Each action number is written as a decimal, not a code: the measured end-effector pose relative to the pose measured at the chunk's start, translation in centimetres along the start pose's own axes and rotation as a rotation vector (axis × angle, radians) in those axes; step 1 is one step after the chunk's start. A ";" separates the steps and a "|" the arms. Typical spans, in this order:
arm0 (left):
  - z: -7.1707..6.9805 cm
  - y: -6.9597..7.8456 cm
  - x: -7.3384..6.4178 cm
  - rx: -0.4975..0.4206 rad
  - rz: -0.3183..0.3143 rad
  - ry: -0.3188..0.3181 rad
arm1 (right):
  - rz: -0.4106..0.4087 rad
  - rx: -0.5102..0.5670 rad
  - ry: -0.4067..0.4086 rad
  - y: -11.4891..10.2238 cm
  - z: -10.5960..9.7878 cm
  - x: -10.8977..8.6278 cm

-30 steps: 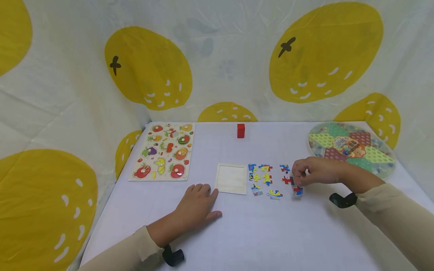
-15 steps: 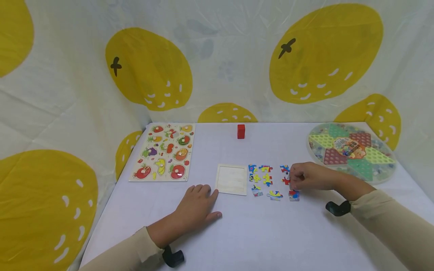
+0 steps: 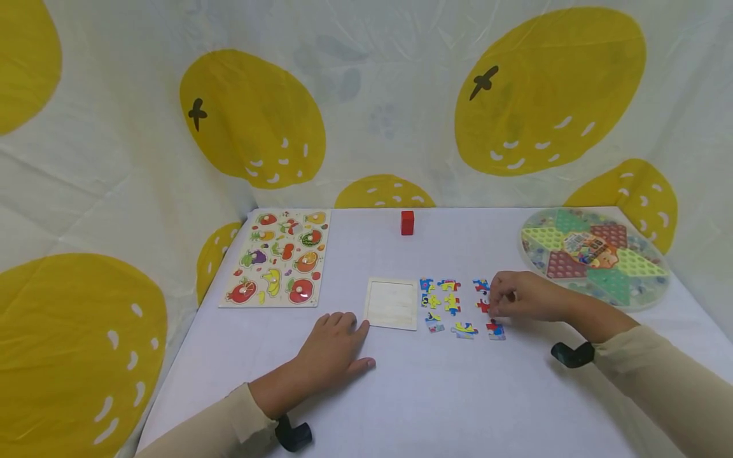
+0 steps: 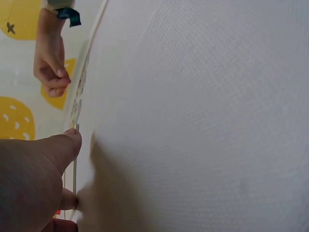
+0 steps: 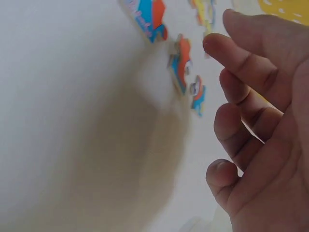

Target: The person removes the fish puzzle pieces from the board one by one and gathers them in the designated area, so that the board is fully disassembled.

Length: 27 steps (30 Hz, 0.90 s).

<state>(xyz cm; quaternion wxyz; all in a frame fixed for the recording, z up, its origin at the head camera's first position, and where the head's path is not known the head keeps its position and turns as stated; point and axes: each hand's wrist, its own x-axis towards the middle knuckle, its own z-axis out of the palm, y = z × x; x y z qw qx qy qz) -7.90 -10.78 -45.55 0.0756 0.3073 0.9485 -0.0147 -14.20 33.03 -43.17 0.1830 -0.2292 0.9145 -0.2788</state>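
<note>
My left hand (image 3: pixel 332 350) rests on the white tablecloth, fingers spread, with the index fingertip at the lower left corner of a small pale wooden puzzle tray (image 3: pixel 392 280). In the left wrist view, its thumb (image 4: pixel 67 142) reaches toward the tray's edge. My right hand (image 3: pixel 532 296) hovers over the right column of jigsaw pieces, fingers loosely bent. The right wrist view shows nothing between thumb and fingers. A red and blue jigsaw piece (image 3: pixel 495 331) lies just below those fingers; a red jigsaw piece (image 3: pixel 483 306) is partly covered by them. Several more jigsaw pieces (image 3: pixel 451 304) lie between tray and hand.
A fruit peg puzzle board (image 3: pixel 286 267) lies at the back left. A red block (image 3: pixel 407 223) stands at the back middle. Behind my right hand is a round Chinese checkers board (image 3: pixel 595 251). A curtain (image 3: pixel 389 83) with yellow fruit prints hangs behind the table.
My right hand has shifted left and slightly nearer. The red and blue corner piece at its fingers has moved a little left and now lies clear of them. The left hand has stayed put.
</note>
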 end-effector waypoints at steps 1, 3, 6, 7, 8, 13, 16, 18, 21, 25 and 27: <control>0.0 0.0 0.0 -0.003 0.000 -0.002 | -0.005 0.004 0.012 -0.1 0.0 -0.1; 0.0 0.0 0.0 -0.009 -0.001 -0.004 | -0.019 0.005 0.036 -0.4 0.0 -0.2; 0.0 -0.2 0.0 -0.026 -0.003 -0.003 | -0.062 0.009 0.080 -0.6 0.2 -0.4; 0.0 -0.2 0.0 -0.033 -0.003 0.000 | -0.076 0.010 0.093 -0.7 0.3 -0.4; 0.1 -0.3 0.0 -0.038 -0.003 0.004 | -0.084 0.008 0.102 -0.7 0.3 -0.4; 0.3 -0.6 0.0 -0.061 0.001 0.021 | -0.080 0.018 0.124 -0.9 0.7 -0.3; 0.2 -0.7 0.0 -0.078 0.000 0.028 | -0.083 0.014 0.148 -0.9 0.9 -0.3; 0.2 -0.8 -0.1 -0.094 -0.002 0.033 | -0.100 0.012 0.173 -0.8 1.0 -0.3; 0.2 -0.8 -0.1 -0.118 -0.003 0.034 | -0.131 0.001 0.215 -0.9 1.2 -0.2; 0.1 -1.0 -0.1 -0.147 0.001 0.037 | -0.143 -0.022 0.263 -1.4 1.3 -0.3; 0.1 -1.2 -0.1 -0.165 0.001 0.045 | -0.128 -0.051 0.284 -1.8 1.3 -0.4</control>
